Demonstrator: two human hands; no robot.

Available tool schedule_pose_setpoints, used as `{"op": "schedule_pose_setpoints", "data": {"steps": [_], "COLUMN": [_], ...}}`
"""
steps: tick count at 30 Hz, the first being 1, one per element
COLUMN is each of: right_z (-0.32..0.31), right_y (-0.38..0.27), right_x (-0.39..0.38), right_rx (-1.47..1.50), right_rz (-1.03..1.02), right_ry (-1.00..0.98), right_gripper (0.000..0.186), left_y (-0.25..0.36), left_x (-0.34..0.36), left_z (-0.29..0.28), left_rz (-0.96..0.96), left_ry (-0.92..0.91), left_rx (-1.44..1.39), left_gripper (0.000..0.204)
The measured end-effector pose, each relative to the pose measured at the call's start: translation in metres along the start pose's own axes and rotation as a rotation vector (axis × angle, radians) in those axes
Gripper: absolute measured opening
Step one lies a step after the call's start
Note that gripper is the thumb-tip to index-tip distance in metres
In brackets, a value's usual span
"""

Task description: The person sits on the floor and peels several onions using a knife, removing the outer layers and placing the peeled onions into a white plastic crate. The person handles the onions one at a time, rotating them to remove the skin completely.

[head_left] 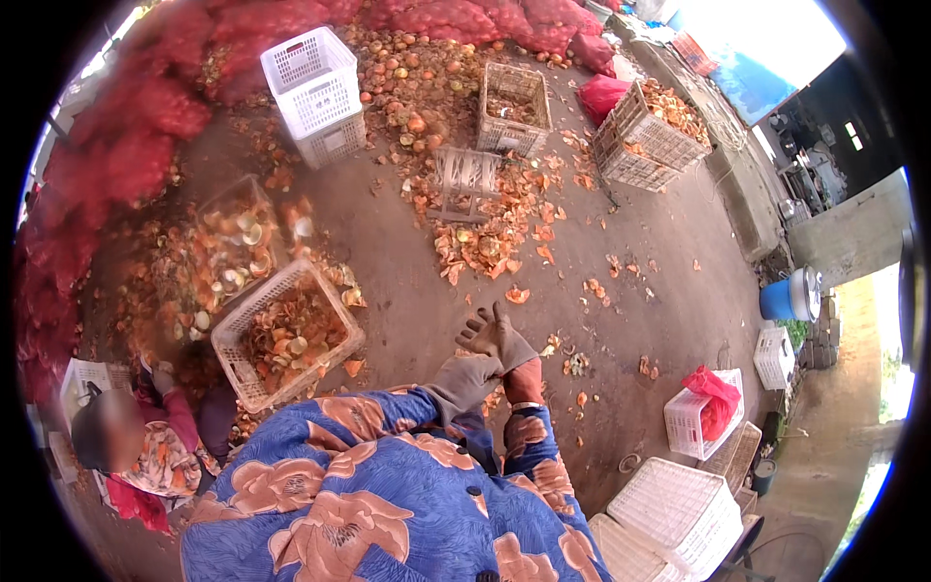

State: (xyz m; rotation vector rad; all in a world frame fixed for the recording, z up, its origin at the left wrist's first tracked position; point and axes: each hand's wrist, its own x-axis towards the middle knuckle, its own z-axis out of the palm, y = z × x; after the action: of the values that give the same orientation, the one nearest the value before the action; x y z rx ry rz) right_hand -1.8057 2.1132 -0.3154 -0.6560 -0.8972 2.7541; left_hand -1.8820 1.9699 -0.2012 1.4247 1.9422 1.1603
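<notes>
Head view: right hand (497, 338) half-gloved, fingers apart, empty; left hand (464, 380) gloved, tugging its cuff, fingers hidden. Beyond fingers, peel-filled crate (287, 332); peels (485, 242) litter floor.

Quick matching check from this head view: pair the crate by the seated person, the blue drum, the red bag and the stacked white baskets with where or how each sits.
1 crate
2 blue drum
3 red bag
4 stacked white baskets

a top left, empty
b inside a small white basket
c full of orange peelings
d far right, by the wall

Pairs: 1-c, 2-d, 3-b, 4-a
</notes>
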Motion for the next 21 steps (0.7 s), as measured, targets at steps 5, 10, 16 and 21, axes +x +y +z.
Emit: {"op": "schedule_pose_setpoints", "data": {"steps": [5, 10, 16, 21], "right_z": [-0.030, -0.051, -0.020, 0.007], "right_y": [-0.055, -0.103, -0.192, -0.284], "right_x": [0.069, 0.134, 0.221, 0.284], "right_rx": [0.201, 0.582, 0.588, -0.124], "right_rz": [-0.075, 0.077, -0.074, -0.228], "right_ry": [0.042, 0.053, 0.082, -0.015], "right_gripper": [0.058, 0.046, 0.045, 0.052], "left_y": [0.014, 0.007, -0.026, -0.053], "left_x": [0.096, 0.167, 0.256, 0.345], "left_z": [-0.007, -0.006, -0.016, -0.057], "left_rz": [-0.044, -0.088, -0.041, 0.032], "left_ry": [-0.026, -0.043, 0.017, 0.004], "left_rx": [0.050, 0.065, -0.062, -0.125], "left_gripper": [0.013, 0.013, 0.013, 0.015]}}
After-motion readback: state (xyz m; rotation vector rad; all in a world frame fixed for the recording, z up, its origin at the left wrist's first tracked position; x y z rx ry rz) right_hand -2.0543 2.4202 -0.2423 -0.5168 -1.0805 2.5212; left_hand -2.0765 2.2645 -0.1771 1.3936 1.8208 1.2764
